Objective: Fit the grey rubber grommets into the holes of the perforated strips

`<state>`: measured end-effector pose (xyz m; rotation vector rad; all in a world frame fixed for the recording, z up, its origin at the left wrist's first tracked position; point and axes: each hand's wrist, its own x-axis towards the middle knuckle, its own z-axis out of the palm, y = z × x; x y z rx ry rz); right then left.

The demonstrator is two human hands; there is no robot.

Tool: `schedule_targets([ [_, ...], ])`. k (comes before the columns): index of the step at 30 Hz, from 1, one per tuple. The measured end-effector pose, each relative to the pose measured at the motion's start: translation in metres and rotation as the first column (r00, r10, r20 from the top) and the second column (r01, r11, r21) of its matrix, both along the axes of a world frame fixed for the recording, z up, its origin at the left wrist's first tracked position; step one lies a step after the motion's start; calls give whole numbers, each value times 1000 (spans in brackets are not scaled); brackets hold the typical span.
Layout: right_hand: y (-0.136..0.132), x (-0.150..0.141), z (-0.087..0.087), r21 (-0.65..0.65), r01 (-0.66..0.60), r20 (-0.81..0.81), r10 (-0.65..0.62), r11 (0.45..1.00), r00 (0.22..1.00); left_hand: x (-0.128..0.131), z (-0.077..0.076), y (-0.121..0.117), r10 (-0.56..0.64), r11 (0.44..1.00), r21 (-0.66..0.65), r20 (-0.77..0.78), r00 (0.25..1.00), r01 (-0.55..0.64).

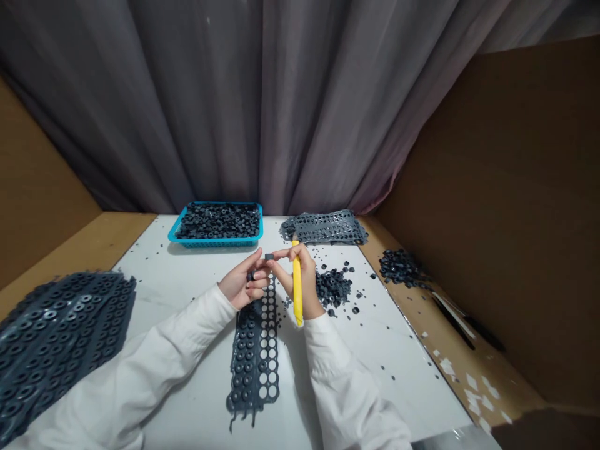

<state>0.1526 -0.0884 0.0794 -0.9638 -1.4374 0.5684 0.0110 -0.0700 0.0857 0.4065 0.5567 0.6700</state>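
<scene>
The left hand [239, 284] has its fingers curled in around a small black rubbery ring [250, 275], only part of which shows between them. The right hand [307, 281] is closed on a slender, smooth yellow-handled tool [297, 284], standing nearly upright across the palm, while its thumb and forefinger come together about a small, squarish, matte black piece [269, 257]; the left thumb tip is just beside this piece, but whether it touches cannot be told. Below the fingers and toward the wearer lies a dark grey, rubbery moulded strip [248, 362], with raised round rings in its left columns and open round holes in its right ones, its near edge ragged with thin tails. Beyond the left fingers sits a bright blue plastic basket [215, 242] heaped with black rings. Beyond the right fingers lie flattened, glossy grey perforated sheets [328, 227]. Just right of the right hand is a loose pile of small black pieces [334, 286], and farther right, on brown board, a second dark heap [400, 267]. Well left of the left fingers, broad dark sheets studded with rings [70, 331] lie on the smooth white tabletop [187, 387].
</scene>
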Motion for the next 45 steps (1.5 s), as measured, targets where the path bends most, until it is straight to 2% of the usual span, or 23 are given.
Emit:
schedule_targets([
  [5,2,1,2,6,-15,-21,15,1000,1000,0,-4,4,5,995,102,-71,997,2],
  [7,5,3,-1,3,-8,-21,8,1000,1000,-2,-11,15,74,972,234,-213,974,-23],
  [8,8,7,-5,1,4,-23,-4,1000,1000,-5,-15,23,148,937,349,-323,935,-28],
  [9,11,12,-10,-7,25,-27,-25,1000,999,-8,-20,34,256,869,495,-439,861,-7],
  [10,14,21,-16,-20,55,-34,-55,998,998,-13,-24,46,407,754,655,-536,740,59],
  [11,18,33,-23,-41,101,-40,-103,994,994,-18,-27,59,554,596,779,-577,601,198],
  [12,21,50,-31,-76,162,-41,-166,984,985,-24,-30,74,690,425,831,-554,465,360],
  [13,24,70,-39,-113,235,-27,-240,965,970,-29,-31,90,780,297,799,-518,350,522],
  [14,26,95,-47,-142,329,4,-332,934,943,-34,-30,106,836,230,714,-493,241,662],
  [15,28,122,-53,-170,414,52,-411,894,910,-38,-29,121,872,212,613,-471,136,761],
  [16,28,151,-57,-172,518,118,-505,838,855,-41,-26,136,884,221,564,-460,81,796],
  [18,27,209,-60,-144,732,312,-672,665,672,-44,-21,163,892,247,517,-451,16,820],
  [20,23,258,-57,-118,821,370,-742,559,559,-46,-19,182,893,263,490,-450,-17,831],
  [22,20,293,-51,-95,859,417,-763,503,494,-46,-20,192,891,261,463,-452,-28,847],
  [25,18,324,-44,-91,876,478,-751,474,456,-46,-27,196,902,232,412,-430,-37,881],
  [31,17,345,-43,-107,853,509,-708,512,489,-44,-32,182,935,170,318,-351,-50,933],
  [35,16,327,-31,-70,842,468,-728,535,502,-44,-30,173,922,159,314,-387,-26,936],
  [37,17,302,-20,-42,814,438,-722,579,536,-47,-32,169,906,177,311,-422,-31,934],
  [39,16,264,-11,-11,732,372,-677,681,635,-52,-33,165,885,206,316,-463,-39,926],
  [41,13,218,-6,-41,545,307,-508,838,804,-56,-34,160,874,227,336,-485,-39,914],
  [42,9,192,-5,-85,436,294,-395,896,870,-59,-33,156,877,230,351,-479,-37,908],
  [43,5,167,-7,-147,324,280,-275,935,920,-61,-32,150,886,226,369,-463,-33,901],
  [45,-9,117,-14,-289,137,215,-75,947,974,-64,-30,129,901,200,412,-434,-2,889],
])
